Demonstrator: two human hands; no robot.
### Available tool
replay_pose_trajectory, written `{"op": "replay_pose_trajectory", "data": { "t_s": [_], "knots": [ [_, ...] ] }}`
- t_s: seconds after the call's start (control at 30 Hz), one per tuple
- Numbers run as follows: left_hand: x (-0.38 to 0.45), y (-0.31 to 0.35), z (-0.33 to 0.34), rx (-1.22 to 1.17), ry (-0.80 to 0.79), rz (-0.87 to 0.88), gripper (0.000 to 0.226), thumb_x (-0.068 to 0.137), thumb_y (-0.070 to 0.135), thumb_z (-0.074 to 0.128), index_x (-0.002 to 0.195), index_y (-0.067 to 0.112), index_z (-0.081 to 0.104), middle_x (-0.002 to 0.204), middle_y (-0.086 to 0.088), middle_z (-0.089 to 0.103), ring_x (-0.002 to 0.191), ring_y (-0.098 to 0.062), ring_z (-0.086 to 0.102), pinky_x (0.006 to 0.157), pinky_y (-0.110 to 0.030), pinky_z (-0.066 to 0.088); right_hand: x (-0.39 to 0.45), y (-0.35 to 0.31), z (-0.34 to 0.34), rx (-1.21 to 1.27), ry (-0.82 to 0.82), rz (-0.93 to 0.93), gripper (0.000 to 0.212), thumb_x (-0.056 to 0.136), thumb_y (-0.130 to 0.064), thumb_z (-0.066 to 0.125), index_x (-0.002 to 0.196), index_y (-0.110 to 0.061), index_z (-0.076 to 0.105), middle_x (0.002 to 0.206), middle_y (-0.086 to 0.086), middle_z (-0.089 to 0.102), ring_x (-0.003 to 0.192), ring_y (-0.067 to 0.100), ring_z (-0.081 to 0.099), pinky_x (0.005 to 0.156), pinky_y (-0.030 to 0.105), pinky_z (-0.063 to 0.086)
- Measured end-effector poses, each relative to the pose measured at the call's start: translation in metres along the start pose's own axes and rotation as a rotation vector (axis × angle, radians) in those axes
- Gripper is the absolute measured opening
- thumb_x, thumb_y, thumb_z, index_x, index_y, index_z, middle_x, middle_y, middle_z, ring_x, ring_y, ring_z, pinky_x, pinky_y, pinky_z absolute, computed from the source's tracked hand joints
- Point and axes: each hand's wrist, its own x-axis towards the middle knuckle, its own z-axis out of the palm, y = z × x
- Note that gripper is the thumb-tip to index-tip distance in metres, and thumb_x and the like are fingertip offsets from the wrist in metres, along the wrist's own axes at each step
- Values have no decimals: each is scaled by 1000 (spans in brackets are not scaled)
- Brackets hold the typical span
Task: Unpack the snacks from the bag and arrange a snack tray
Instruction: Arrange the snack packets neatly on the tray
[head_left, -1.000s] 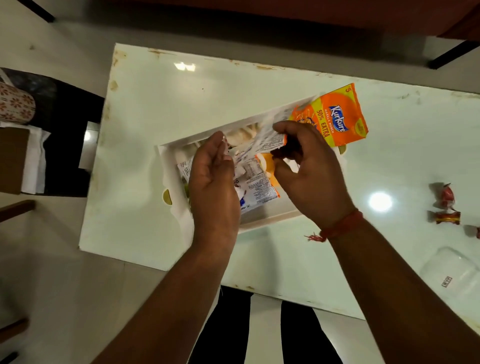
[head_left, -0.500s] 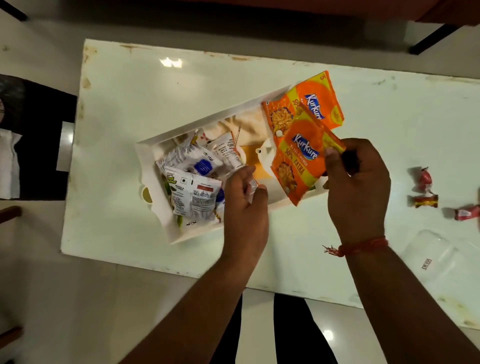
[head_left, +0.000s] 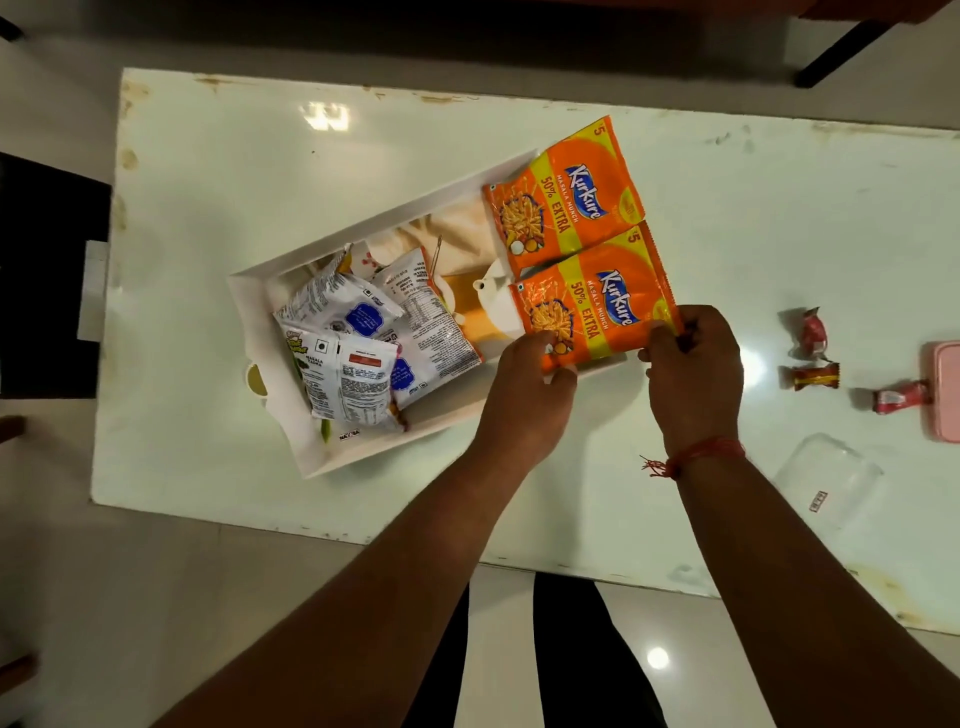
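Kurkure packets, orange, two of them: far one lying over the tray's far right corner, near one being pinched by both hands above the right end. Left hand gripping the near left corner with curled fingers; right hand pinching the right edge, red thread circling the wrist. White tray sitting skewed on a glossy white table, holding white snack pouches at the left end. Wrapped candies lying right, near a pink box and a clear container. Pale tiled floor showing all around.
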Motion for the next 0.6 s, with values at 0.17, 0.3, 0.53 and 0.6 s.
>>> {"op": "replay_pose_trajectory", "data": {
  "t_s": [0.17, 0.3, 0.53, 0.6],
  "knots": [
    [-2, 0, 0, 0, -1, -13, 38, 97, 24, 53, 135, 22, 49, 141, -1, 47, 127, -14, 50, 92, -22, 38, 6, 7, -1, -5, -17, 25, 15, 92, -22, 56, 107, -17, 57, 88, -7, 63, 77, 8, 60, 68, 23, 44],
    [-6, -1, -7, -41, 30, -27, 39, 98, 25, 52, 137, 24, 49, 141, 1, 48, 130, -13, 46, 100, -26, 39, 4, 15, -3, 14, -5, 8, 37, 93, -26, 60, 127, -17, 49, 116, 0, 59, 101, 16, 60, 83, 25, 48],
    [-22, -12, -33, -151, 175, 4, 40, 97, 17, 53, 136, 28, 49, 143, 5, 48, 130, -10, 45, 102, -23, 42, -24, -11, 3, -283, 145, -502, 33, 90, -17, 57, 122, -9, 54, 118, 12, 54, 107, 28, 53, 93, 21, 36],
    [-22, -19, -43, -203, 232, 7, 41, 97, 13, 53, 135, 27, 50, 143, 6, 47, 128, -8, 46, 92, -9, 41, -40, -27, 23, -244, 17, -544, 25, 92, -15, 56, 116, -9, 57, 112, 10, 57, 98, 24, 58, 86, 30, 47]
  ]
}}
